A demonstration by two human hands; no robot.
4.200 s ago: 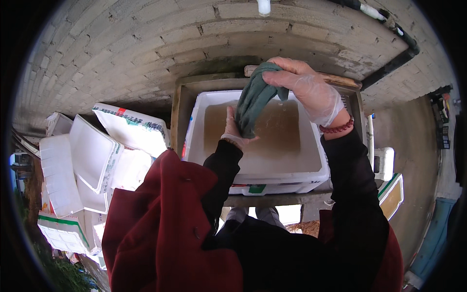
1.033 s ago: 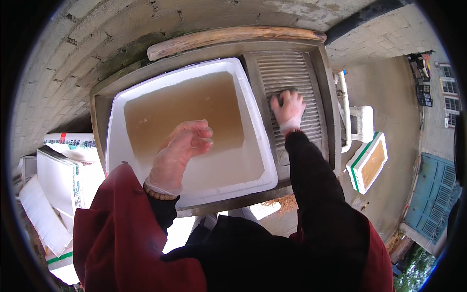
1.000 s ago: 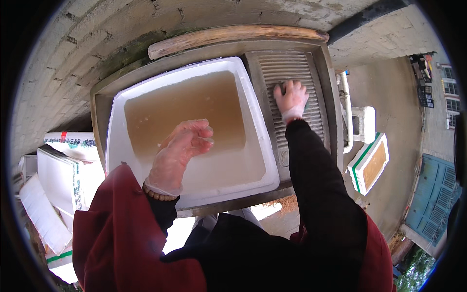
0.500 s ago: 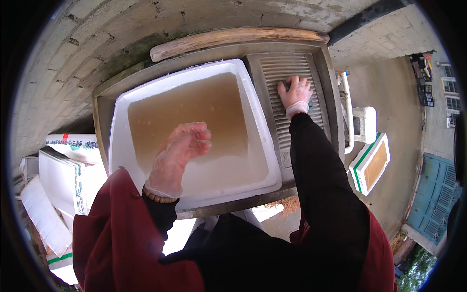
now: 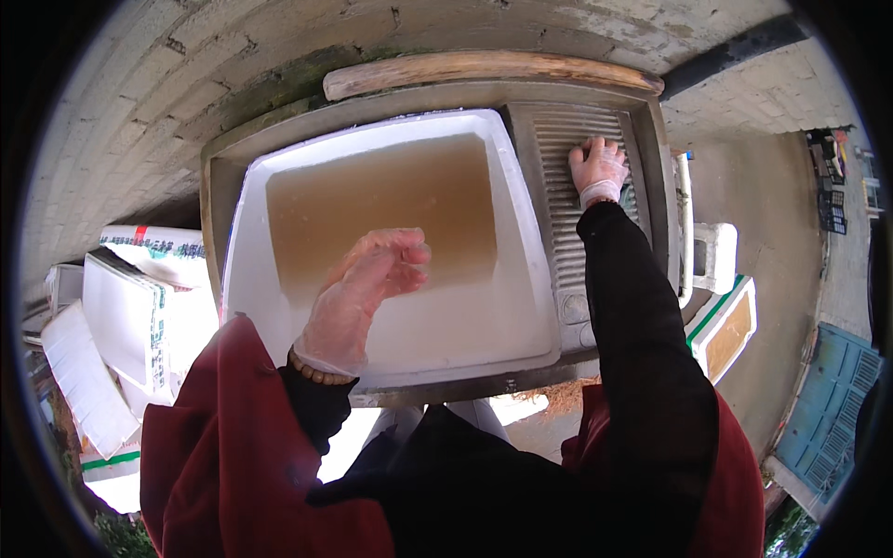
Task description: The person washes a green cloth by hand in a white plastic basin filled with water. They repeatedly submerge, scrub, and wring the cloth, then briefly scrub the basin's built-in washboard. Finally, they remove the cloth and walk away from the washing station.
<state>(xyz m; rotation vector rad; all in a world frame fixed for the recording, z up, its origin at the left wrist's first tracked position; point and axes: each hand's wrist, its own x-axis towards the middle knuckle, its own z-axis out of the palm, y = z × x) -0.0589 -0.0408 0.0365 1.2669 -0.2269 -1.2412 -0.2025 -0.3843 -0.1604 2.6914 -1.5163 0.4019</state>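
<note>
Under the right hand (image 5: 600, 170), greenish cloth (image 5: 629, 197) barely shows.

2 gloved hands (image 5: 365, 296) (image 5: 600, 172) | 1 washboard (image 5: 564, 244) | 1 log (image 5: 493, 70) | 1 gate (image 5: 826, 409)

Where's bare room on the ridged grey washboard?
Ridged grey washboard: free at its far end, beyond the transparent-gloved right hand, and along the near ridges between the white rectangular foam box and black right sleeve. Crowded where that hand and the green cloth sit.

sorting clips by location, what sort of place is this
Probably an outdoor wash area: a sink with a ribbed washboard, a box of murky water, and greenery at the edge.
</note>
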